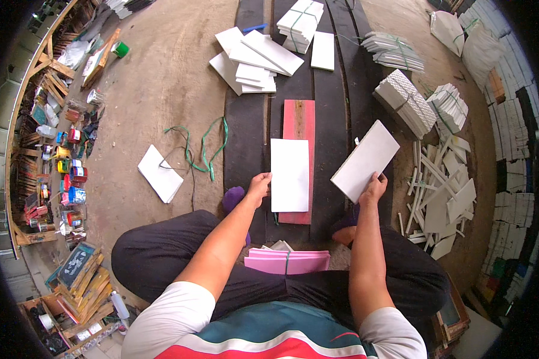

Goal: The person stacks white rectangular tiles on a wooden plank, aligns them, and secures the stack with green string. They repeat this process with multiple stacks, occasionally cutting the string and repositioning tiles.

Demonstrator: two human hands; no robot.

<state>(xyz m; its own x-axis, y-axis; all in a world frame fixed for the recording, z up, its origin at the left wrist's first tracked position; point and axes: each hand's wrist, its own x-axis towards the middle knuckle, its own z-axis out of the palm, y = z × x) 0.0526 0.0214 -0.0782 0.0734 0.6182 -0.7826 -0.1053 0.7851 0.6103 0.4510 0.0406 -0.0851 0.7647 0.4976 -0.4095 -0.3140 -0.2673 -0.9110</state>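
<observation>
Centre of frame: white panel (290, 175) over red board (298, 119), left hand (259, 186) at its left edge, apparently steadying; grip unclear | Right of centre: greyish panel (365, 160), lower edge clasped by right hand (373, 188), seemingly kept clear | Hands apart

Workshop — coloured cans (78, 174); bundled boards (404, 103); offcut heap (436, 212)

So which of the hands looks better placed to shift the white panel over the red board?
Probably the left hand: it is at the left edge of the white panel over the red board. The right hand is off to the right, gripping a second white panel.
</observation>
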